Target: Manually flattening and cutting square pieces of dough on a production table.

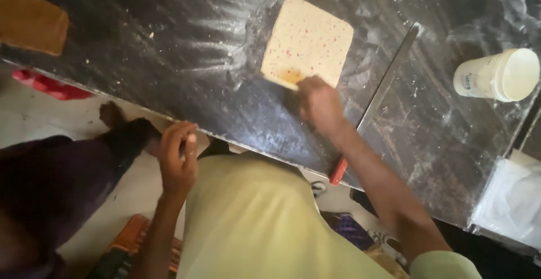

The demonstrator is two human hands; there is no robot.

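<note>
A pale square sheet of dough with red specks lies on the dark floured worktop. My right hand rests at the sheet's near edge, fingers closed beside a brownish smear on the dough; whether it holds anything is hidden. My left hand hovers at the worktop's front edge with its fingers curled around a small pale object that I cannot make out clearly.
A long metal blade with a red handle lies right of the dough. A white plastic cup lies on its side at the far right. A brown block sits at the left. Another person in dark clothing stands at the left.
</note>
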